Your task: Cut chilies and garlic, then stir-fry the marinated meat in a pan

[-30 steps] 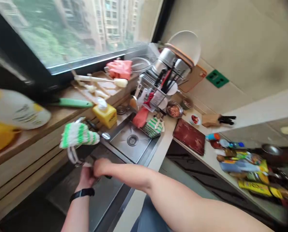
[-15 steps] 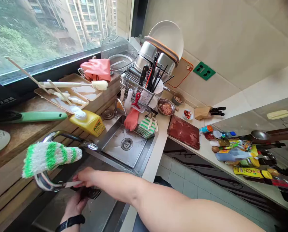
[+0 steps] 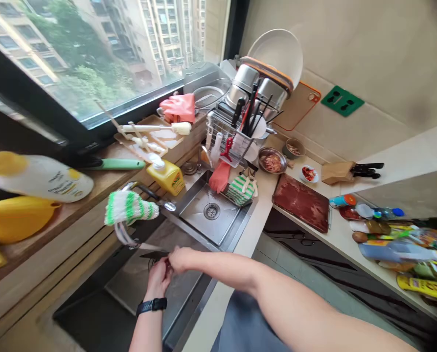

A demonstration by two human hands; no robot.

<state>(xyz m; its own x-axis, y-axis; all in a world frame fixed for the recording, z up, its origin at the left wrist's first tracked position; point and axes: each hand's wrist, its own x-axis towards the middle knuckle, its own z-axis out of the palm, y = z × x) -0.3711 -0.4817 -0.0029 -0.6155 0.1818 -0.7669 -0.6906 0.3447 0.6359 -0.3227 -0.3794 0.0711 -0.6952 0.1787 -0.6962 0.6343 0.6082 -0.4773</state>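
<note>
The right hand (image 3: 179, 259) is pinched closed on the near end of a thin dark flat object (image 3: 152, 255), held over the left bowl of the steel sink (image 3: 192, 195). The left hand (image 3: 158, 279) sits just below it with fingers curled; whether it grips cannot be determined. The object's kind is unconfirmed; it may be a blade. It appears stiff and light and may be slippery when wet, so a firm hold at its end, away from the edges, is advised. A green-striped scrubber (image 3: 130, 210) hangs from a curved tap (image 3: 141, 189) directly above the sink's left bowl, close over the hands and in the way of any upward lift. A yellow bottle (image 3: 166, 177) stands behind the sink, and a red cutting board (image 3: 301, 202) lies on the tabletop (image 3: 262, 205) to its right.
</note>
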